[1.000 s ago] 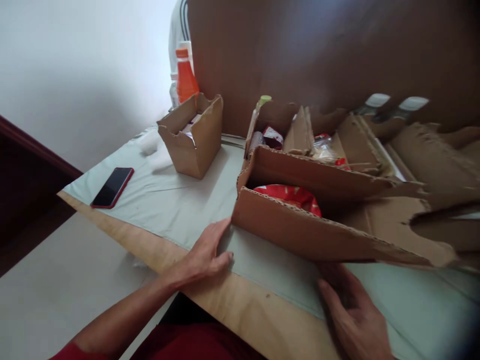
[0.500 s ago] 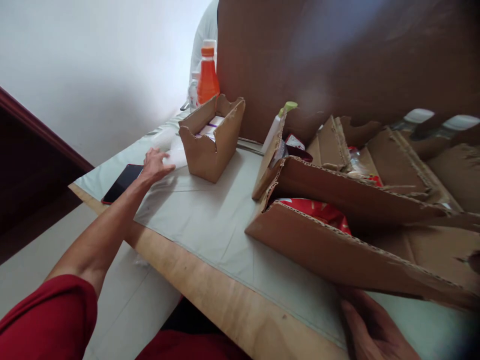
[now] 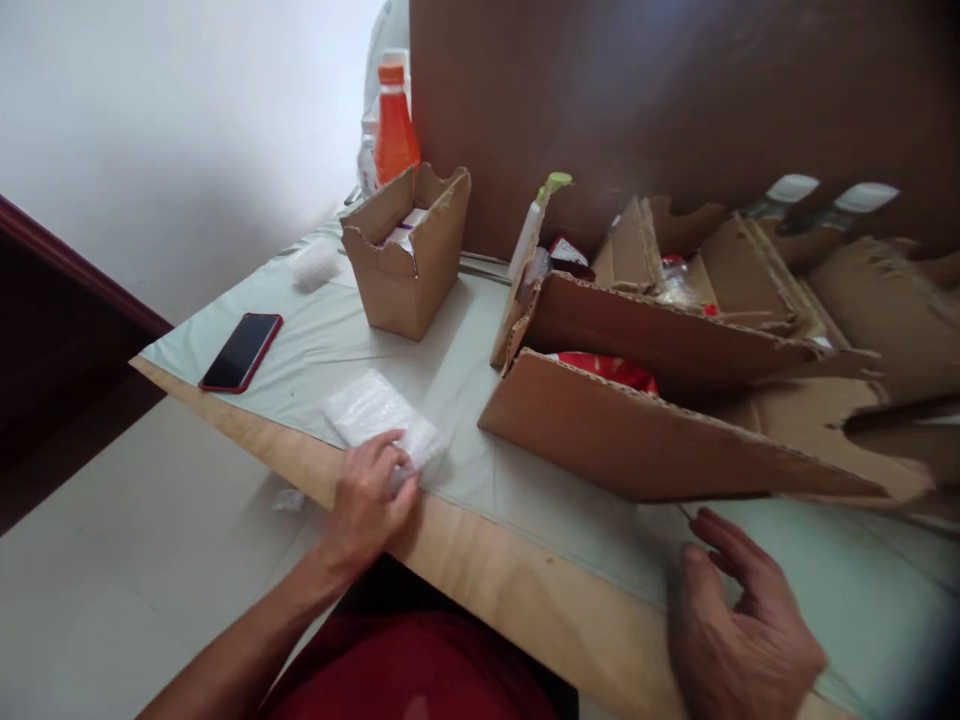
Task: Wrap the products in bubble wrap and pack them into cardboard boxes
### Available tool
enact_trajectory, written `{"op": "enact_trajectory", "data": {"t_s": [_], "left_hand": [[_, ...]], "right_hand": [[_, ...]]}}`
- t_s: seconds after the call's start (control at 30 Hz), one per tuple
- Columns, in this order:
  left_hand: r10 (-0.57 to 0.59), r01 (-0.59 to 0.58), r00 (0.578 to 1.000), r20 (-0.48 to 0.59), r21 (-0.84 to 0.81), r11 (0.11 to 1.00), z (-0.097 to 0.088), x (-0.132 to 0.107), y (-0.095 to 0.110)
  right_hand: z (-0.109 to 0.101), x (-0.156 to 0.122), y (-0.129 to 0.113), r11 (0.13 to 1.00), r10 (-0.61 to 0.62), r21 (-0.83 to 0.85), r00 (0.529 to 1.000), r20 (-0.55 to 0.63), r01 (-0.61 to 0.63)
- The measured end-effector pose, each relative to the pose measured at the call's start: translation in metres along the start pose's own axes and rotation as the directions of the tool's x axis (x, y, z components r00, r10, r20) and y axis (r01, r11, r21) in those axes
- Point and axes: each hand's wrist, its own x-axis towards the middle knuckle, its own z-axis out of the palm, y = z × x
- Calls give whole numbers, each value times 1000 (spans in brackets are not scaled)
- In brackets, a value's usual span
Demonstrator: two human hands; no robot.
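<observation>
My left hand [image 3: 367,500] grips the near end of a clear plastic packet [image 3: 379,415] that lies on the pale green cloth [image 3: 442,380] close to the table's wooden front edge [image 3: 480,580]. My right hand [image 3: 739,630] rests at the front edge, fingers loosely apart and holding nothing, just below the long front wall of a big torn cardboard box [image 3: 660,440]. A red packet [image 3: 607,370] shows inside that box.
A small open cardboard box [image 3: 405,260] stands at the middle back, an orange bottle [image 3: 394,125] behind it. A red-edged phone [image 3: 241,352] lies at the left. A green-capped bottle [image 3: 534,225] leans in the big box. A brown board rises behind. Another small packet [image 3: 315,265] lies far left.
My left hand reached out to the far left beside the small box, then came back to the front edge with the plastic packet. My right hand has barely shifted.
</observation>
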Motion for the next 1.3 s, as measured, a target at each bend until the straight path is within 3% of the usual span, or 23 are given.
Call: {"op": "enact_trajectory", "data": {"t_s": [0.1,0.17,0.3,0.37,0.43,0.6,0.67,0.8,0.9,1.13,1.2,1.3], "left_hand": [[107,-75,981,159,-194,978,18,-17,49],[232,-141,929,289,-302,943,24,-26,72],[424,-209,777,465,-444,871,25,-40,94],[449,-211,743,496,-462,861,21,-44,96],[441,-198,753,488,-471,859,16,-44,96],[315,-212,916,249,-366,906,10,-22,78],[282,-232,939,199,-241,942,15,-12,64],[289,-276,916,279,-87,957,27,-1,36],[352,-349,877,326,-70,934,31,5,31],[496,-524,716,491,-91,847,29,37,42],[542,-545,729,418,-124,829,23,40,41],[573,-556,805,155,-145,819,5,33,41]], "right_hand": [[-2,-21,-7,984,-162,63,984,-67,167],[-4,-35,-10,967,-233,97,972,-41,236],[-10,-50,-23,923,-349,197,935,67,331],[-11,-49,-32,897,-403,241,909,109,370],[-7,-45,-38,891,-426,244,892,153,384],[16,-38,-36,936,-350,90,876,331,340],[26,-40,-34,935,-338,35,858,387,353],[38,-48,-39,891,-397,-41,819,414,453],[43,-52,-46,853,-454,-69,800,392,518],[49,-52,-50,848,-493,-19,802,336,529],[46,-49,-48,852,-506,30,809,299,522],[36,-40,-43,856,-506,32,824,255,515]]}}
